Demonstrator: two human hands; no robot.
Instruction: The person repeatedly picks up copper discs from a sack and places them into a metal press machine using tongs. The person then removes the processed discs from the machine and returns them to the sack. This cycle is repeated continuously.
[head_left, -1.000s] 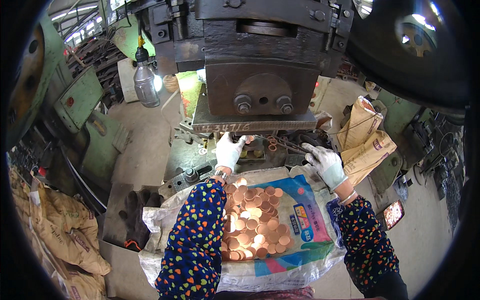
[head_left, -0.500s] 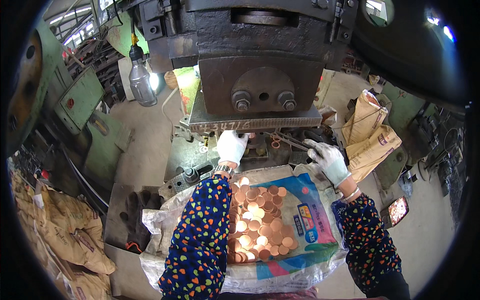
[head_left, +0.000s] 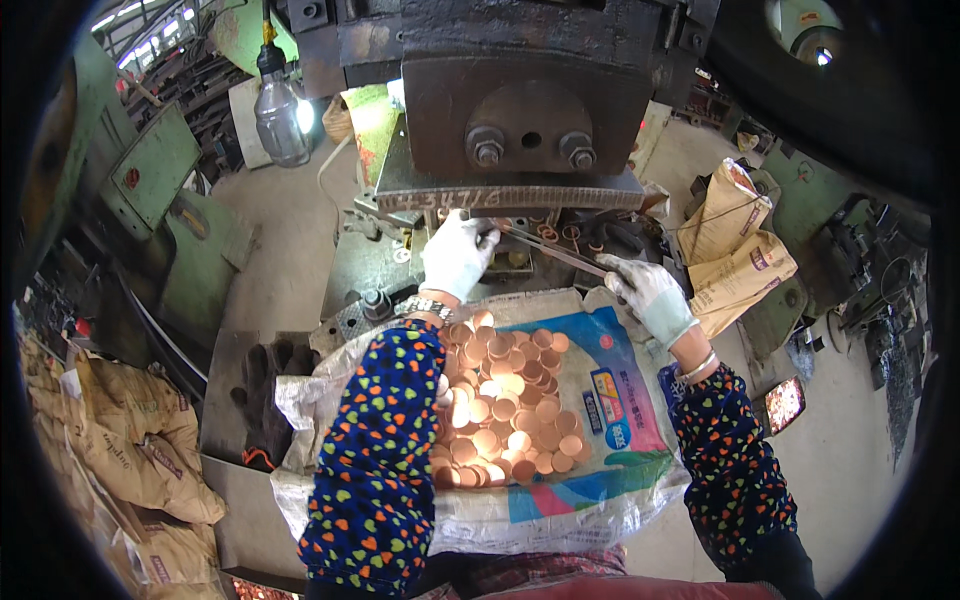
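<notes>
My right hand [head_left: 645,295], in a white glove, grips the end of long metal tongs [head_left: 563,254]. Their tips reach left under the press ram [head_left: 520,110], close to my left fingers. My gloved left hand [head_left: 456,258] is at the front of the die area, its fingers curled; whatever they may hold is hidden. A small coppery piece shows at the tong tips. Below my hands, a pile of round copper discs [head_left: 510,400] lies on a printed woven sack [head_left: 600,490]. Several copper rings [head_left: 547,232] lie beyond the tongs.
A clamp bolt [head_left: 376,303] stands left of the die. Dark gloves [head_left: 270,395] lie on the metal surface at left. Paper sacks [head_left: 130,430] stack at lower left, and more brown sacks [head_left: 735,250] stand at right. A lamp in a plastic bottle [head_left: 282,120] hangs at upper left.
My left hand has drawn back slightly from under the ram. The tongs' tips have come left toward its fingers. The whole view has shifted, with the ram sitting higher in it.
</notes>
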